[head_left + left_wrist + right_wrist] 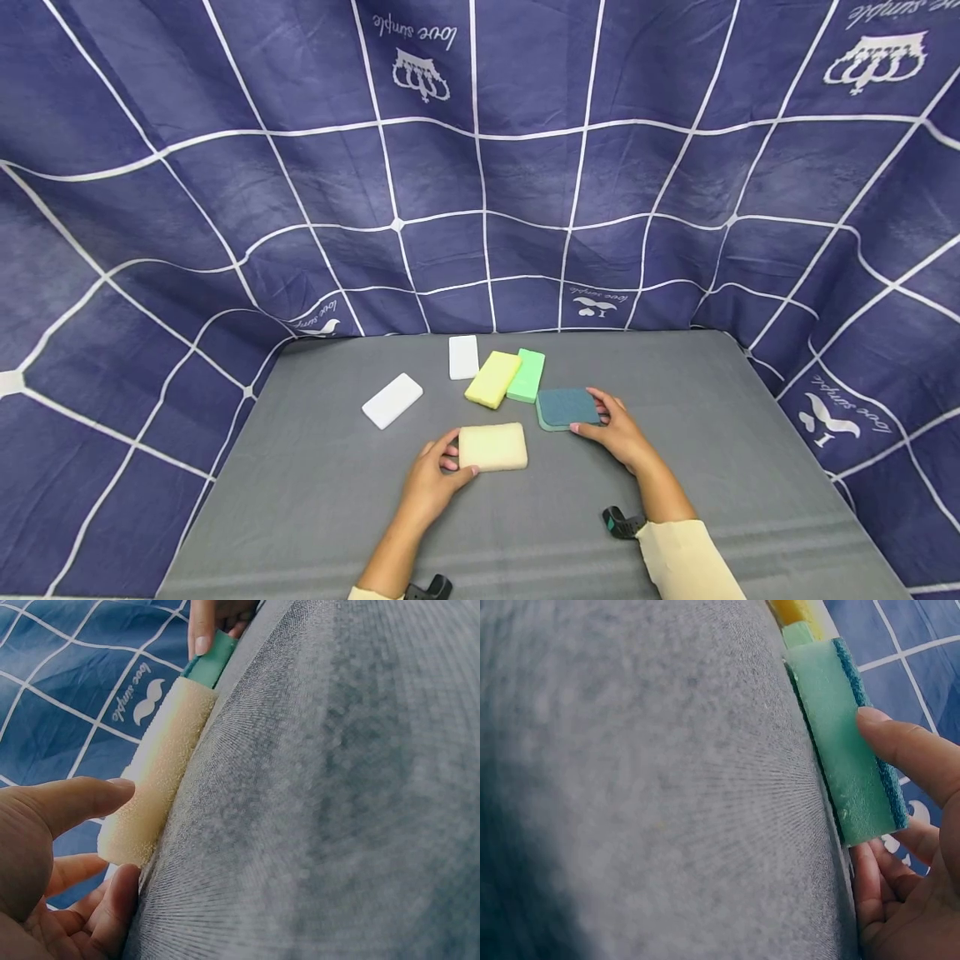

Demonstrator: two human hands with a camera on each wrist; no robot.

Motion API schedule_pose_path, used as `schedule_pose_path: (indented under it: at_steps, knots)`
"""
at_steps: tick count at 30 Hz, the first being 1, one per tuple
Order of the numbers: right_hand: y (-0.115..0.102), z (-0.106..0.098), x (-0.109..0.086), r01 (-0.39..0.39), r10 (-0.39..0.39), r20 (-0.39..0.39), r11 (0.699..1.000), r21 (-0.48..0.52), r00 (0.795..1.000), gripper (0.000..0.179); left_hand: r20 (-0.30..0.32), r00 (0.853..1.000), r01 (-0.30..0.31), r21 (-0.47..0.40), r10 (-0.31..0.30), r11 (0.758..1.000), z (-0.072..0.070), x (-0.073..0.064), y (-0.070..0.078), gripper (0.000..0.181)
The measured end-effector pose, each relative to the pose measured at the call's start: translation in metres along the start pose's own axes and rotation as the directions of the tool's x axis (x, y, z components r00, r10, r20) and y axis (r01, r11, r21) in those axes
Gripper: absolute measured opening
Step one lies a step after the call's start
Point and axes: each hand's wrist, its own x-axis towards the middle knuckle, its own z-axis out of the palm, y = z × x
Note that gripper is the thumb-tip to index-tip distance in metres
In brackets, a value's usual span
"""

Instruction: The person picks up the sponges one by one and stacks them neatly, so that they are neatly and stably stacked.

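A cream sponge (492, 447) lies flat on the grey table. My left hand (433, 482) holds it by its left end, thumb along the near edge and index finger at the far corner. In the left wrist view, the thumb (112, 792) reaches the side of the sponge (161, 769). To the right, a green scouring sponge (567, 408) with a dark teal top lies on the table. My right hand (621, 435) grips its right end between thumb and fingers. The right wrist view shows the thumb (900, 739) against the scouring sponge's (840, 742) near side.
Behind the two sponges, a yellow sponge (493, 378) leans over a light green block (527, 375). Two white blocks lie farther left, one at the back (463, 357) and one nearer (392, 401). A blue checked curtain (525, 175) surrounds the table's (315, 500) back and sides.
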Motion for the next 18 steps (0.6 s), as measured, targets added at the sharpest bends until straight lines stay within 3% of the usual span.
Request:
schedule_pose_path:
  at_steps: [18]
  knots:
    - [0.0024, 0.0036, -0.0017, 0.018, -0.016, -0.042, 0.998, 0.052, 0.999, 0.081, 0.011, 1.000, 0.005, 0.002, -0.005, 1.000, -0.0006, -0.0004, -0.0001, 0.069]
